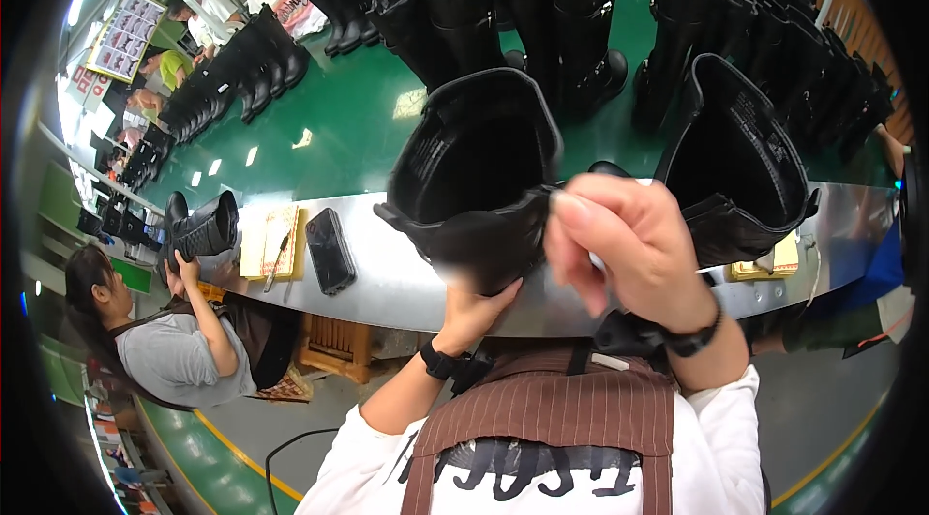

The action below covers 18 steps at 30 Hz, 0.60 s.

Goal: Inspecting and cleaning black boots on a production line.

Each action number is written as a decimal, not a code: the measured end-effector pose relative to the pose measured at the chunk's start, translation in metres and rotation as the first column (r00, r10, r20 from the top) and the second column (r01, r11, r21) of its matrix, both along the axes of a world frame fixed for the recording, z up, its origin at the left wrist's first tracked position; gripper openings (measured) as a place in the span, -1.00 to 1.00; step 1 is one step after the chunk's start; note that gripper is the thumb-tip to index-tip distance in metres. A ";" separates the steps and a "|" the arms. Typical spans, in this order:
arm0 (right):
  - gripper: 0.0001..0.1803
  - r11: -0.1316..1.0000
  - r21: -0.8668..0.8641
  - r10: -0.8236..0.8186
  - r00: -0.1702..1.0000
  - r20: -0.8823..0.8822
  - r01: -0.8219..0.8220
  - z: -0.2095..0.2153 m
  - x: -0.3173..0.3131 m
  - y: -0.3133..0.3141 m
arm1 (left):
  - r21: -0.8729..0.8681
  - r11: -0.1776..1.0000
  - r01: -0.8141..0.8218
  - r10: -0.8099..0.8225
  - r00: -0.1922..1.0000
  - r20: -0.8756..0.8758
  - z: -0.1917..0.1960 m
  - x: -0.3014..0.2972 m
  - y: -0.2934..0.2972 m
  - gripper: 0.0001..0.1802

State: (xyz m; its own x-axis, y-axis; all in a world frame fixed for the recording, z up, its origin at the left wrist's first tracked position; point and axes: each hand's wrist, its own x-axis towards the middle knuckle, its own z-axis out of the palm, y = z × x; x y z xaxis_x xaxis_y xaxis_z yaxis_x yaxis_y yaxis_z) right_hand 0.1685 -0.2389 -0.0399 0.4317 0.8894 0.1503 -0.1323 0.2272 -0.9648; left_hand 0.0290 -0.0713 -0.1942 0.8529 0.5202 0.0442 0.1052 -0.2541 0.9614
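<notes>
Directly in front of me a tall black boot (489, 239) stands on the metal strip, its wide shaft opening tipped toward me. My left hand (481, 307) grips the near side of its shaft from below, partly hidden behind it. Close to the boot's right rim is my right hand (624, 239), raised with thumb and fingers curled together in a pinch. Whatever lies between those fingertips, if anything, is too small to make out. A second tall black boot (740, 229) stands to the right, partly behind my right hand, its opening facing up.
A dark phone (331, 252) and a yellow notepad (256, 249) with a pen (282, 254) lie on the metal strip (387, 307) at left. Rows of black boots (581, 21) line the green table (339, 147). A co-worker (184, 346) sits at left holding a boot (205, 229).
</notes>
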 end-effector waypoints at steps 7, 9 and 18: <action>-0.78 0.911 0.360 -0.408 0.308 0.860 0.201 0.067 -0.025 -0.036 | 0.095 0.995 0.017 -0.008 0.995 -0.095 0.019 0.001 0.002 -0.54; -0.52 0.735 0.546 -0.593 -0.008 0.805 0.402 0.080 -0.029 -0.079 | 0.598 0.801 0.037 -0.098 0.993 0.069 0.047 -0.004 0.009 -0.59; -0.69 0.677 0.295 -0.246 -0.171 0.954 0.674 0.071 -0.024 -0.116 | 0.228 0.893 0.389 -0.433 0.881 0.190 0.146 0.055 -0.056 -0.52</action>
State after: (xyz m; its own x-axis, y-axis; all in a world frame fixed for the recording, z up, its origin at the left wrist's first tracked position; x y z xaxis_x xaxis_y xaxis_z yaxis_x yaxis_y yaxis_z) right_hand 0.1440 -0.3549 0.0313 0.4177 0.6005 0.6818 0.8691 -0.4828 -0.1073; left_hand 0.0844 -0.1270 -0.0485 0.9421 0.0898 0.3231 -0.2642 -0.3946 0.8800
